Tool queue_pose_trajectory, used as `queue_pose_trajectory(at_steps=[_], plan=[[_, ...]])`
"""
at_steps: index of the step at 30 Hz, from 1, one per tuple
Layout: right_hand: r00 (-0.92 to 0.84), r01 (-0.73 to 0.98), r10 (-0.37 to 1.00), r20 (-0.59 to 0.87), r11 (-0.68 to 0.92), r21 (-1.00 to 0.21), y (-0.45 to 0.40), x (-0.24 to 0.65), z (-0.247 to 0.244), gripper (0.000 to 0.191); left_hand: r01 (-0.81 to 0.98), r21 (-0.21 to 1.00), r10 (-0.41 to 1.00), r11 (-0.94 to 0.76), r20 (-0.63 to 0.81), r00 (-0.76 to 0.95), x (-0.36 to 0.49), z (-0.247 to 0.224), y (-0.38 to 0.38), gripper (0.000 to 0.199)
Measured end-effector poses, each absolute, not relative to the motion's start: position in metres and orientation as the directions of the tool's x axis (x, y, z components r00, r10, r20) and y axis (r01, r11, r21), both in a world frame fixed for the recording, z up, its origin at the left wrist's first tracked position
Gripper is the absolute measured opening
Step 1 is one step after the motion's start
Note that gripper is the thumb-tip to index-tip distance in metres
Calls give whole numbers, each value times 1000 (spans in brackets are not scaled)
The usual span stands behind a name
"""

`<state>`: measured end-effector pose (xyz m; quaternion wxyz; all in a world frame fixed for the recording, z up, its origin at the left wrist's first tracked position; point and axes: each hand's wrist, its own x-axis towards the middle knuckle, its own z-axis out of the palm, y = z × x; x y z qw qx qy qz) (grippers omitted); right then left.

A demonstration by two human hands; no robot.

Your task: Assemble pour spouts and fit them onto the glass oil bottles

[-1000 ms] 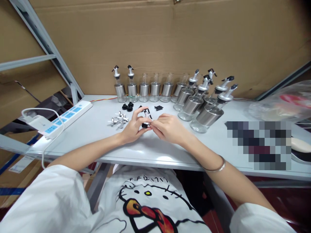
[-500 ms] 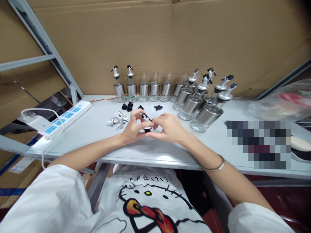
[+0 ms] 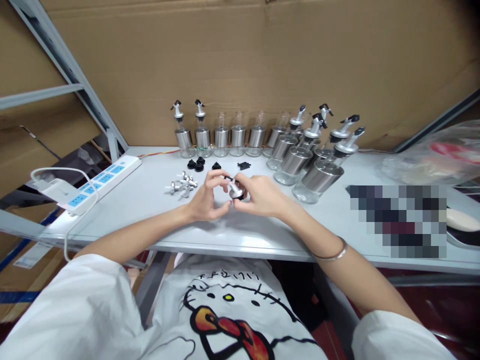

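Observation:
A silver pourer top (image 3: 235, 190) with a black lever and a black base is between my hands, tilted, above the grey table (image 3: 232, 235). My right hand (image 3: 262, 196) grips it from the right with thumb and fingers. Close on its left, my left hand (image 3: 207, 199) has thumb and fingers apart, the fingertips near the black lever. Several silver spout parts (image 3: 183, 185) lie to the left of my hands. Behind them sit several black stoppers (image 3: 196, 164), with a single black stopper (image 3: 216, 166) nearby. Small flat black pieces (image 3: 244, 165) lie behind my right hand.
Several steel-banded glass bottles without tops (image 3: 238, 135) line the back. Two bottles with pourers (image 3: 183, 137) stand at their left, and several more (image 3: 323, 175) at right. A power strip (image 3: 105, 182) lies left; a plastic bag (image 3: 438, 155) lies right.
The pourer top has shifted slightly right and tilted in my right hand. My left hand has loosened from it, its thumb and fingers moving apart.

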<state>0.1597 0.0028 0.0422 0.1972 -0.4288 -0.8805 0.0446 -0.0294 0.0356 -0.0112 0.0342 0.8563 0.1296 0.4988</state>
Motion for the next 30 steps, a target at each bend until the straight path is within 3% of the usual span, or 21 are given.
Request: queue_pose_trajectory(at_steps=[4, 7, 11, 19, 30], plan=[[-571, 722, 762, 304, 643, -256, 5, 166, 45, 23, 202, 281, 344, -938, 812, 471, -35, -5, 37, 31], [-609, 687, 736, 296, 676, -266, 3, 166, 46, 18, 364, 224, 393, -904, 772, 500, -40, -2, 42, 21], [-626, 668, 720, 301, 694, -269, 2, 167, 49, 16, 483, 118, 409, -868, 722, 558, -45, 1, 46, 28], [-660, 626, 679, 322, 734, -264, 1, 167, 50, 22, 496, 28, 389, -868, 659, 644, -43, 2, 44, 49], [-632, 675, 718, 291, 695, -248, 2, 166, 50, 23, 526, -64, 391, -848, 594, 703, -41, 6, 42, 47]])
